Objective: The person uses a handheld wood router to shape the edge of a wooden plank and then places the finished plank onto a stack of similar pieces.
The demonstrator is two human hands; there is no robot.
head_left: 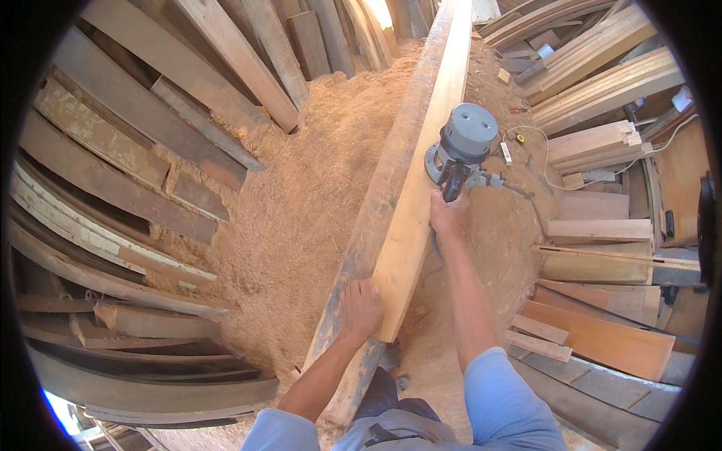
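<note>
A long pale board (pixel 425 180) lies along a darker, weathered beam (pixel 376 192) running away from me. On the board stands a grey router (pixel 468 135) with a round top, a round base and a black side handle. My right hand (pixel 450 214) is wrapped round that handle, with the thumb side partly hidden. At the board's near end my left hand (pixel 361 310) grips its left edge, fingers curled over the wood. The router's bit is hidden under its base.
Sawdust (pixel 301 188) covers the floor left of the beam. Dark planks (pixel 113 180) lean along the left side. Cut boards (pixel 602 338) are stacked at the right, with a pale cord (pixel 553 177) running among them. A small yellow tape measure (pixel 520 139) lies beyond the router.
</note>
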